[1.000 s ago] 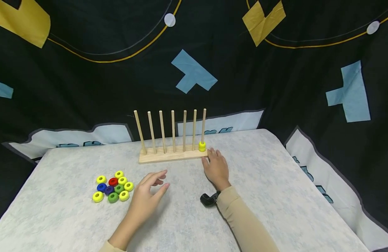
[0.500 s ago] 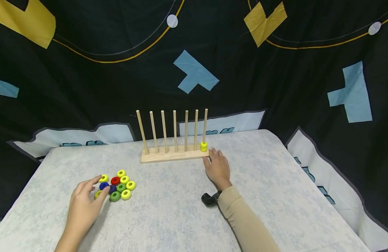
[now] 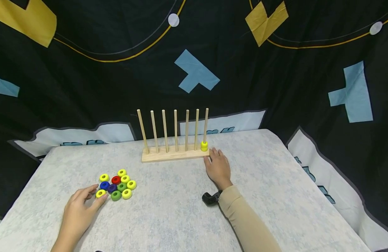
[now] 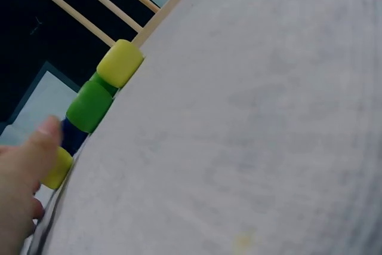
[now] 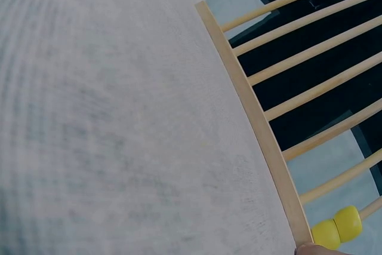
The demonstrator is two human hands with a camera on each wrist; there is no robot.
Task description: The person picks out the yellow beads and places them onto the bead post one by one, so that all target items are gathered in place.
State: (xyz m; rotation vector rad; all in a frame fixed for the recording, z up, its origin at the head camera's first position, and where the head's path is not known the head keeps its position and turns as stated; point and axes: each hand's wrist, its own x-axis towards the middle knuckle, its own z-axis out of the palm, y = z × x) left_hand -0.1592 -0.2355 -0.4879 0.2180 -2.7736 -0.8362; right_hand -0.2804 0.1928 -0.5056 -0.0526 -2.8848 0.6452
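My left hand (image 3: pixel 78 209) is at the near left of a cluster of coloured wooden rings. Its thumb and fingers are spread around a yellow ring (image 3: pixel 100 194), which lies flat on the table. In the left wrist view the thumb (image 4: pixel 42 147) partly covers that yellow ring (image 4: pixel 58 170). My right hand (image 3: pixel 219 168) rests at the right end of a wooden peg rack (image 3: pixel 175 156), with the thumb against its front corner and the fingers extended beside it. Two yellow rings (image 3: pixel 204 146) are stacked on the rightmost peg.
Beside the left hand lie a red ring (image 3: pixel 116 180), a blue ring (image 3: pixel 104 186), a purple ring (image 3: pixel 112 188), a green ring (image 3: pixel 116 195) and several yellow ones. A black strap device (image 3: pixel 211 198) is on the right wrist. Dark cloth (image 3: pixel 118 91) hangs behind the table.
My left hand has moved left from the middle of the table to the ring cluster, then drawn back slightly around the near-left yellow ring. The right hand has stayed at the rack's end.
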